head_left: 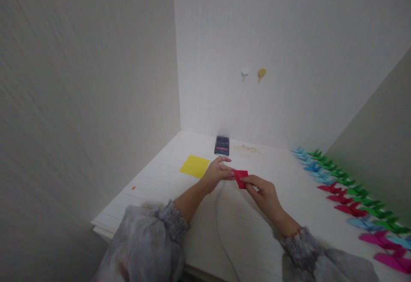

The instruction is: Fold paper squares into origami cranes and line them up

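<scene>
Over the middle of the white counter [257, 239], a small folded piece of red paper [240, 179] is held up between the person's two hands. The left hand [213, 175] pinches its left edge with the fingertips, one finger lifted clear of the paper. The right hand [263, 193] pinches it at the lower right, between thumb and fingers. Gray sleeves [144, 239] with gathered cuffs cover both forearms down to near the wrists.

Just beside the left hand, on its far side, a yellow square sheet [194, 165] lies flat. Beyond the hands, near the back wall [218, 59], a dark phone [222, 146] lies on the counter, and a pale cable [218, 222] runs toward the near edge. Toward the left edge sits a tiny orange scrap [133, 188].

Along the right side stand folded paper figures in rows: green figures [359, 191] outermost, then blue figures [313, 168], red figures [340, 198] and magenta figures [382, 240]. Two small hooks [261, 72], one white and one yellowish, are fixed to the back wall.
</scene>
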Available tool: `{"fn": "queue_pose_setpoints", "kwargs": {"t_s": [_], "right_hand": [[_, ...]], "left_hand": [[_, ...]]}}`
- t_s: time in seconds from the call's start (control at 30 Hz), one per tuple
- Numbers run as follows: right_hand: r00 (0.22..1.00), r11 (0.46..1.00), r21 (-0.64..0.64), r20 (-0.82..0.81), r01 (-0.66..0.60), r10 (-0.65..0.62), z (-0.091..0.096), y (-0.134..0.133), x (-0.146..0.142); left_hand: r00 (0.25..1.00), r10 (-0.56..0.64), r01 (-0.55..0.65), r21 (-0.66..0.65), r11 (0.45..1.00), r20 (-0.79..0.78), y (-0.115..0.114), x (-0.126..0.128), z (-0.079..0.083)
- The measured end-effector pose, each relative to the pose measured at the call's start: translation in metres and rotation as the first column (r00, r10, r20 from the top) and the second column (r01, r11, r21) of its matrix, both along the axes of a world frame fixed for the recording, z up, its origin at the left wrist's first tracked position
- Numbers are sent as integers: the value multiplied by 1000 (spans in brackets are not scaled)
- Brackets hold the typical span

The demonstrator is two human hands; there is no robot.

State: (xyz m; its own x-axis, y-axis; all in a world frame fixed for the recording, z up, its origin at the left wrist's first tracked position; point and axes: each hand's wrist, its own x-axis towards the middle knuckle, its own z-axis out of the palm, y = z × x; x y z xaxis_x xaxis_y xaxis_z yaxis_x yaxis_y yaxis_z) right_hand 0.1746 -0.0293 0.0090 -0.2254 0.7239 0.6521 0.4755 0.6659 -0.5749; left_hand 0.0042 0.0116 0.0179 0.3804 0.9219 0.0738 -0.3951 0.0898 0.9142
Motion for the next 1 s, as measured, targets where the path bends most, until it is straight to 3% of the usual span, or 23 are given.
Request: {"fn": "queue_pose_setpoints", "kwargs": {"t_s": [0.43,1.0], "right_hand": [[998,999,36,58,23,-26,5,-1,-1],[996,994,105,83,11,-19,5,0,-1]], "left_hand": [[999,-2,3,-22,1000,52,-1,2,3],[999,31,-32,14,999,8,-4,2,5]]}}
